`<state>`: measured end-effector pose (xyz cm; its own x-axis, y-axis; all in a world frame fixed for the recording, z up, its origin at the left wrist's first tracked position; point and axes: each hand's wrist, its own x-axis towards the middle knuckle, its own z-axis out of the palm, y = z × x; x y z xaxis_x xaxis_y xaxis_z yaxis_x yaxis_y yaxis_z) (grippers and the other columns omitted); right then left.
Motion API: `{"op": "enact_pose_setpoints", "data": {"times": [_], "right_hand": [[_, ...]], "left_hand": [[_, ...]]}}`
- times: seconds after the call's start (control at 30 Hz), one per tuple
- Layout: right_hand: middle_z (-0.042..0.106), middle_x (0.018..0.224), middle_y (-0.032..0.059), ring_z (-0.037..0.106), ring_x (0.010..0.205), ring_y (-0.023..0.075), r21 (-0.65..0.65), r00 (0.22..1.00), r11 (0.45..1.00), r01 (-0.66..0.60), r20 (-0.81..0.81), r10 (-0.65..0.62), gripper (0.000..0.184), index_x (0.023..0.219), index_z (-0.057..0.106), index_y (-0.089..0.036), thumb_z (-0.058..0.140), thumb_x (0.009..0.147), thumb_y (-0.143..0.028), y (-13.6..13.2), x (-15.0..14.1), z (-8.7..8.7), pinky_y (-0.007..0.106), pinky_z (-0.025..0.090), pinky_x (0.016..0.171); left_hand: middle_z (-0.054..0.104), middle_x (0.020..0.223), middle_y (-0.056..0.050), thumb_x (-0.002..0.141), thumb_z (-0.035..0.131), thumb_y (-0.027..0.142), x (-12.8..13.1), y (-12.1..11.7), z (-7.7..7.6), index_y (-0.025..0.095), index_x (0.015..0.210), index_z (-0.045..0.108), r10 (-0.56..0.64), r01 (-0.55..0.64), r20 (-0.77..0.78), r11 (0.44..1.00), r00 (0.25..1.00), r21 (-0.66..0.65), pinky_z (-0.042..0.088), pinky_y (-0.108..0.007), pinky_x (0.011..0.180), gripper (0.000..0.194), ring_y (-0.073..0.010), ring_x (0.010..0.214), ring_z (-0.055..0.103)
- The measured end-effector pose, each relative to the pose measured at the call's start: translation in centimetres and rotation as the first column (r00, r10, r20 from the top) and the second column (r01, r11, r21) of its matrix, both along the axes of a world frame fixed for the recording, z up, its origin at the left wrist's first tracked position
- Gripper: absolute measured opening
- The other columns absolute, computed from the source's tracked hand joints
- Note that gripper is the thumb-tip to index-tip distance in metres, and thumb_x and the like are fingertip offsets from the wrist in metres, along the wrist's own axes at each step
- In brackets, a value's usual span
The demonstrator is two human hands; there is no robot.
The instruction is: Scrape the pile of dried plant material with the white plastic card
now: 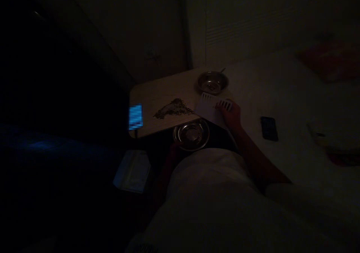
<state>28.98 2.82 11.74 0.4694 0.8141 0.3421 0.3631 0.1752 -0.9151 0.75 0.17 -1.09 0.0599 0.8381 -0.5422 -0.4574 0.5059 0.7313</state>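
I would judge this work as unfinished: a heap of small dark pieces (177, 103) lies on the worktop (152, 93), and the steel bowl (175, 137) at its near edge seems to hold only a little. The heap is loose, roughly triangular, paler in its middle. The right hand (231, 115) has its fingers clamped on a white slotted sheet (206, 108); the left hand (176, 145) is at the bowl's rim, its grip too dark to tell.

Loose, pale shirt (210, 189) in dim light, dark lettering (147, 248) on it, unreadable; both forearms (257, 157) bare.
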Motion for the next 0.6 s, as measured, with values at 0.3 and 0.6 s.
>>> {"op": "enact_pose_setpoints", "data": {"times": [0.3,0.6], "right_hand": [[0.059,0.062,-0.0024,0.050,0.057,0.0129,-0.002,1.000,1.000,0.029,0.003,-0.029,0.018,0.072,0.063,-0.018,0.068,0.071,-0.036,-0.1,0.4,0.3,0.026,0.040,0.053],[0.059,0.062,-0.0024,0.050,0.056,0.0127,-0.019,1.000,1.000,-0.011,-0.029,0.010,0.017,0.074,0.062,-0.018,0.069,0.070,-0.033,0.0,0.5,0.2,0.027,0.040,0.054]], "left_hand": [[0.073,0.068,-0.008,0.046,0.071,0.014,0.4,0.0,0.9,0.015,0.064,0.070,-0.018,0.011,-0.060,0.994,0.998,-0.107,0.050,-0.044,0.088,0.019,-0.0343,0.089,0.068],[0.073,0.070,-0.008,0.046,0.071,0.018,0.3,-0.2,0.9,0.016,0.067,0.070,-0.051,0.043,-0.072,0.993,0.996,-0.112,0.051,-0.046,0.087,0.021,-0.0363,0.093,0.068]]}}
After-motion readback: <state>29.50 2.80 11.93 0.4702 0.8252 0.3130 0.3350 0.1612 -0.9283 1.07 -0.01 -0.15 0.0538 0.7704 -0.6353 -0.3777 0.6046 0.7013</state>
